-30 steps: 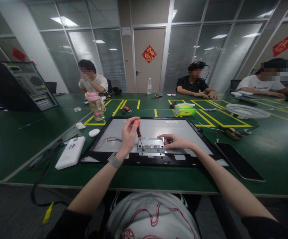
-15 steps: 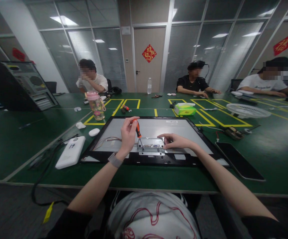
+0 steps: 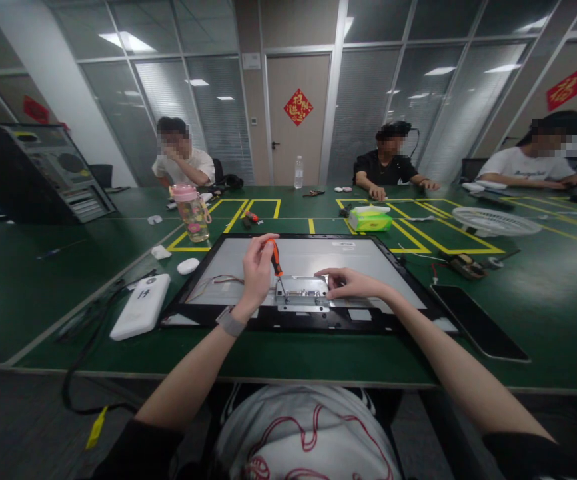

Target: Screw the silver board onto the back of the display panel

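A monitor panel [image 3: 308, 257] with a black frame lies flat, its grey metal back facing up. On its near middle sits a metal bracket [image 3: 302, 285] with a row of video ports along its near side. My left hand [image 3: 258, 270] is closed around the handle of an orange and black screwdriver [image 3: 276, 259]. The screwdriver leans, its tip down at the bracket's left near corner. At the bracket's right end, my right hand [image 3: 351, 283] has thumb and curled fingers on its edge. Thin wires [image 3: 213, 281] run across the panel to the left, partly behind my left hand.
Left of the panel lie a white power bank [image 3: 141, 307], a white case [image 3: 188, 267] and a pink-lidded bottle [image 3: 191, 213]. A phone [image 3: 481, 323] lies right. Behind the panel stands a green tissue pack [image 3: 370, 219]. A computer tower [image 3: 43, 173] stands far left; several people sit opposite.
Both my hands and the screwdriver hold almost the same place at the bracket. Across the table, the black-shirted person's hand has shifted left on the tabletop.
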Tool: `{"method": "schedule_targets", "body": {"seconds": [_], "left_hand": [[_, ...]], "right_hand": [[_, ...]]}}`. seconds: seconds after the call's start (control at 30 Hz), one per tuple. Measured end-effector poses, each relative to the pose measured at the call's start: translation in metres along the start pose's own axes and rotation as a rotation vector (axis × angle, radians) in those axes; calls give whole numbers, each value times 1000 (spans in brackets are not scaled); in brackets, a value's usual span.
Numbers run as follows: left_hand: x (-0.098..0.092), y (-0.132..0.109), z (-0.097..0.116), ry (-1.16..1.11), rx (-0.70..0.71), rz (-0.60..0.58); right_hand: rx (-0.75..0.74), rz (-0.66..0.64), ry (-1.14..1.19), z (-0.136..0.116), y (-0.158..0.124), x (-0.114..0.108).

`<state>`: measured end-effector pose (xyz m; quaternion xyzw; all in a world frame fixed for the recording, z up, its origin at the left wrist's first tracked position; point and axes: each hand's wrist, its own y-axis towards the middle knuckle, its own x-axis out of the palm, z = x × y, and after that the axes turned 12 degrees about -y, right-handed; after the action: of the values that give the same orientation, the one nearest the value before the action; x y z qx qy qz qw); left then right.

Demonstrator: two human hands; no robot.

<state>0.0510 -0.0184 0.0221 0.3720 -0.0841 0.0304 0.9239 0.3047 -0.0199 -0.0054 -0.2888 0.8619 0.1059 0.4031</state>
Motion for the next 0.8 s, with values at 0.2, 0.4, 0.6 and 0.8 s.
{"method": "schedule_targets", "body": {"seconds": [0.2,0.4,0.6,0.8], "left_hand": [[-1,0,-2,18,8,-6],[-1,1,-2,14,-7,-12],[-1,0,0,19,4,-9],[-1,0,-2,11,5,-15]], "right_hand": [[1,6,4,2,1,1],[-3,10,-1,2,1,1],[0,12,6,1,0,0],[2,8,9,1,0,0]]}}
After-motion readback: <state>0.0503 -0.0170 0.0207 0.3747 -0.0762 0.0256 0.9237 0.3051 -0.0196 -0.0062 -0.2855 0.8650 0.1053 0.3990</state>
